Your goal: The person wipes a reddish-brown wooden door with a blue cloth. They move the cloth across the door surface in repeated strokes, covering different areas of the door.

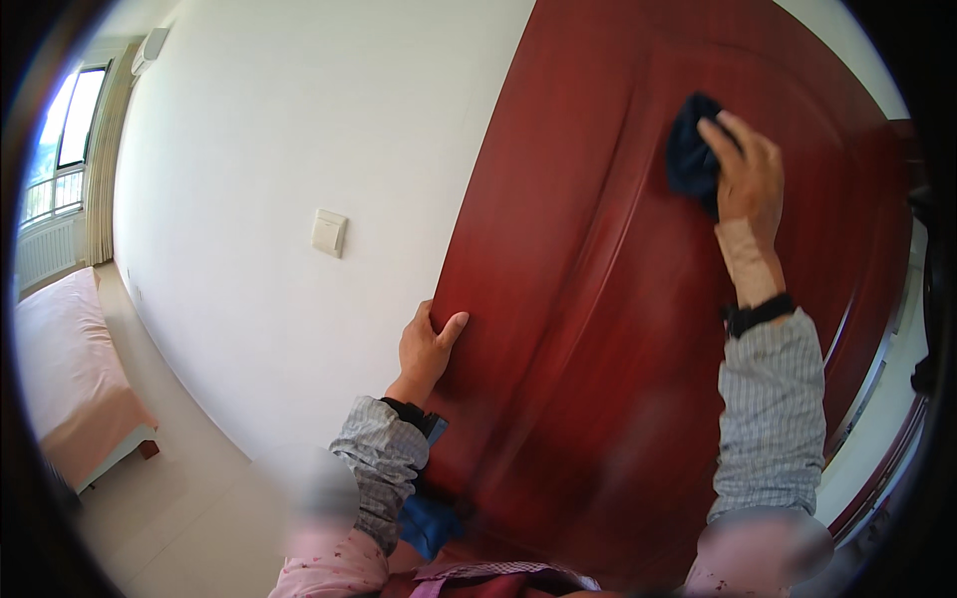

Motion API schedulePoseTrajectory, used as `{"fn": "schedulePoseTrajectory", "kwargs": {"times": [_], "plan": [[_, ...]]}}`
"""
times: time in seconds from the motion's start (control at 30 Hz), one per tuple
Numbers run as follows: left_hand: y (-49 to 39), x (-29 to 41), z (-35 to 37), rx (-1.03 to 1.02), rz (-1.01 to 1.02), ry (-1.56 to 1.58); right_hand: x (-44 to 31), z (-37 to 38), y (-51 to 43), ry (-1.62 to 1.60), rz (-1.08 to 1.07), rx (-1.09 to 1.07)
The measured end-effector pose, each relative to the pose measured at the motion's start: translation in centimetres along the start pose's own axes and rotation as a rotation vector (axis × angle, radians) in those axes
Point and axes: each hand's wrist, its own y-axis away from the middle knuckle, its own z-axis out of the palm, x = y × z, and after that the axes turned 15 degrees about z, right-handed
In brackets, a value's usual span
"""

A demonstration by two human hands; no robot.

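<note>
A reddish-brown wooden door [538,299] with moulded panels fills the middle and right of the view. My left hand [432,345] grips its left edge, thumb on the front face and the fingers hidden behind. Higher up on the right, my right hand [751,172] holds a dark blue cloth [691,153] against the panel, near its raised moulding. The cloth is bunched up, and part of it is covered by the fingers. Another blue cloth [430,525] shows low down beside my left forearm; what holds it there is hidden.
On the white wall [247,149] left of the door is a light switch [329,233]. A bed [78,374] with a pale pink cover stands at the far left, near a curtain [103,164], a window [78,119] and a radiator [46,250]. Pale tiles make up the floor [179,508].
</note>
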Motion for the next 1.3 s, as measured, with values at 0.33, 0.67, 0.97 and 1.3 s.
{"fn": "schedulePoseTrajectory", "kwargs": {"times": [0.33, 0.67, 0.97, 1.3], "plan": [[-0.1, 0.4, -0.2, -0.036, -0.055, 0.013, -11.8, 5.0, 3.3, -0.23, -0.311, -0.6], [0.1, 0.9, -0.7, -0.079, -0.075, -0.012, -6.3, 15.0, -9.2, 0.144, 0.063, -0.356], [0.0, 1.2, -1.0, -0.079, -0.029, -0.036, -9.4, 20.8, -13.1, 0.328, 0.036, -0.294], [0.0, 1.2, -0.8, -0.059, -0.057, -0.007, -15.6, 12.6, -4.7, -0.035, -0.189, -0.467]]}}
